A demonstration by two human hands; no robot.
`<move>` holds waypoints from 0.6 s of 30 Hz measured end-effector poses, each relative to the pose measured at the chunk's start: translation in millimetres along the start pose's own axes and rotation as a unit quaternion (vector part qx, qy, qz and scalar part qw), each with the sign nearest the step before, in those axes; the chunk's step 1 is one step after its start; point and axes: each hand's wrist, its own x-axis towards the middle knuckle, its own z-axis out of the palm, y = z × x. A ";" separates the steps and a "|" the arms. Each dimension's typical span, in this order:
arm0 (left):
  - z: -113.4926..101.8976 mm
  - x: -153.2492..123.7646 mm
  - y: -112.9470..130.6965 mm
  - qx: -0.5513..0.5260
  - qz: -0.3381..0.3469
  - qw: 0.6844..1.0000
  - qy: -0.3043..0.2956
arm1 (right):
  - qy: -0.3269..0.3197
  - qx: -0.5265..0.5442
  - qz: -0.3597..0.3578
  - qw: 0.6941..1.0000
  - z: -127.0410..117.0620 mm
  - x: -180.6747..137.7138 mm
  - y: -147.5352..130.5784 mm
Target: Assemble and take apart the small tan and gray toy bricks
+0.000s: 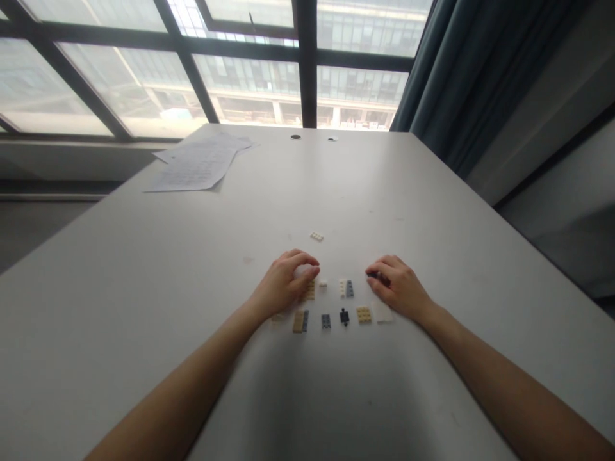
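Small building bricks lie in two loose rows on the white table (192, 269). My left hand (286, 282) rests curled over a tan brick (310, 291), fingertips bent down onto the table. My right hand (398, 286) is curled too, its fingertips pinched on a small dark piece (379, 277). Between the hands sit a tiny white piece (323, 282) and a white and grey pair (346, 287). Nearer me lie a tan and grey brick (300, 321), a grey brick (325, 321), a black piece (344, 316), a tan plate (364, 314) and a white plate (383, 312).
A lone cream plate (316, 236) lies farther out on the table. Printed paper sheets (196, 165) sit at the far left corner. Two round holes (295, 136) mark the far edge, with a large window behind and a dark curtain (461, 77) at right.
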 end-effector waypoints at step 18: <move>-29.8 -1.7 -29.2 0.034 -0.058 0.996 0.055 | -0.056 0.088 -0.013 0.994 1.0 -0.4 -6.7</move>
